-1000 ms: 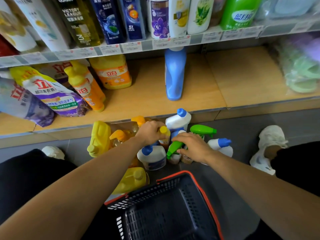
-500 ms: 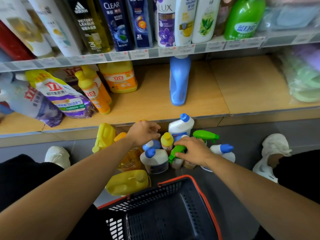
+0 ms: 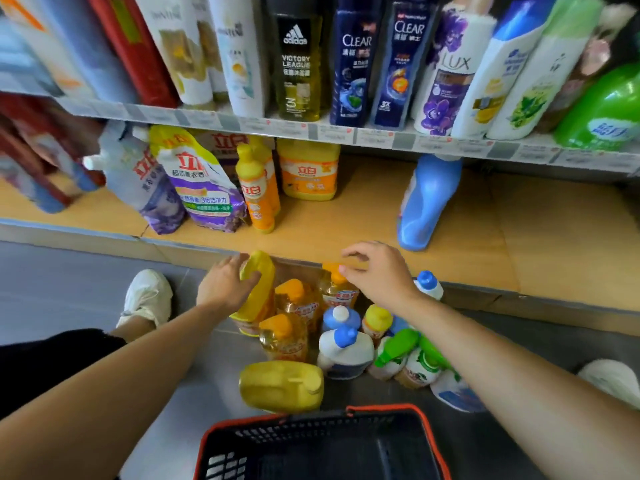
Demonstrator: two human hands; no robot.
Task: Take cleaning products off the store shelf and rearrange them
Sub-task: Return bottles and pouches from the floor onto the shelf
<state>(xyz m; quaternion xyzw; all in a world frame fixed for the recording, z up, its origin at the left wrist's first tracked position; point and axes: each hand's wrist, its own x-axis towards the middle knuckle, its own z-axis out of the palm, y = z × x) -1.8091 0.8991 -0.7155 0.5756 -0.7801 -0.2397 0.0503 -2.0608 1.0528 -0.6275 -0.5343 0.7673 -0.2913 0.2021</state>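
Several cleaning products stand in a cluster on the grey floor below the bottom shelf (image 3: 346,233). My left hand (image 3: 223,289) grips the top of an upright yellow jug (image 3: 259,292) at the cluster's left edge, thumb across its front. My right hand (image 3: 379,271) hovers with loosely spread fingers just above an orange-capped amber bottle (image 3: 337,292) and holds nothing. Two more amber bottles (image 3: 285,336) stand between the hands. White bottles with blue caps (image 3: 343,348) and green-headed spray bottles (image 3: 398,351) stand nearer to me, under my right forearm.
A second yellow jug (image 3: 282,386) lies on its side in front of a black basket with an orange rim (image 3: 322,445). On the bottom shelf stand a blue bottle (image 3: 426,202), yellow detergent bottles (image 3: 256,195) and refill pouches (image 3: 201,181). Shampoo bottles fill the shelf above.
My left hand moved left from the small bottles to the yellow jug. My right hand let go of the green spray bottle and rose over the amber bottle. The view tilted up.
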